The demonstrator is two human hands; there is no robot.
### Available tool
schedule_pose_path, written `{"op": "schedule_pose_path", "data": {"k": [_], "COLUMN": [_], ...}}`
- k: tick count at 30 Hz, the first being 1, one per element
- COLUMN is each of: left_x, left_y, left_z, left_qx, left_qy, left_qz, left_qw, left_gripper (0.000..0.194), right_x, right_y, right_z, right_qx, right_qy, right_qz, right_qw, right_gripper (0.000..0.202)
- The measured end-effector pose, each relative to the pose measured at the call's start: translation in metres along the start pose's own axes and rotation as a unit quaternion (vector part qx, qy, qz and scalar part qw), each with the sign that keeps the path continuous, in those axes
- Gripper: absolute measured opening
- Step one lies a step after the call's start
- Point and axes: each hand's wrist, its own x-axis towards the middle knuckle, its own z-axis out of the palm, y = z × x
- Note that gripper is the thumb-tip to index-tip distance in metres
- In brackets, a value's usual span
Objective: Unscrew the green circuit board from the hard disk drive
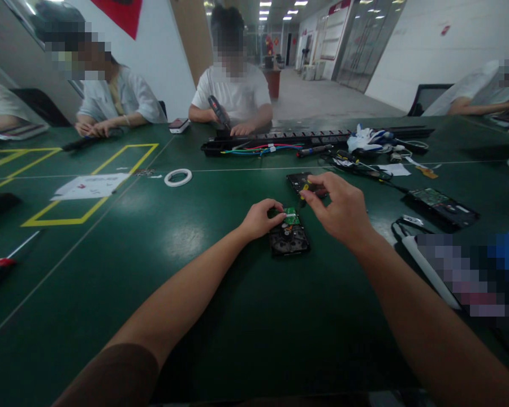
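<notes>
A hard drive (289, 238) with a green circuit board lies on the green table in front of me. My left hand (263, 217) grips its far left edge, fingers bent and thumb close to the board. Above and to the right of the drive, my right hand (339, 206) pinches a small yellow-handled screwdriver (305, 187). Its dark lower end points down near the drive's far corner; I cannot tell whether it touches anything. Just beyond, partly covered by my right fingers, is a second hard drive (297, 181).
Another drive with a green board (443, 206) lies at right, near a white-edged item (432, 271). White gloves (371, 139), cables and a long black rail (280, 138) lie farther back. A tape roll (178, 177), papers (91, 186) and a red-black screwdriver (0, 271) are leftward. Several people sit around.
</notes>
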Motion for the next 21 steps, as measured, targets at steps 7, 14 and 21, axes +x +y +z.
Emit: {"op": "schedule_pose_path", "data": {"k": [7, 14, 21], "left_x": [0.000, 0.000, 0.000], "left_y": [0.000, 0.000, -0.003], "left_z": [0.000, -0.001, 0.001], "left_qx": [0.010, 0.006, 0.008], "left_qy": [-0.004, -0.003, -0.002], "left_qz": [-0.003, 0.003, 0.001], "left_qw": [1.000, 1.000, 1.000], "left_gripper": [0.012, 0.012, 0.013], "right_x": [-0.004, -0.010, -0.017], "right_y": [0.012, 0.007, 0.007], "right_z": [0.002, 0.008, 0.016], "right_qx": [0.005, 0.046, 0.067], "right_qy": [0.018, 0.028, 0.079], "right_qz": [0.019, 0.043, 0.052], "right_qw": [1.000, 0.998, 0.993], "right_gripper": [0.020, 0.023, 0.025]}}
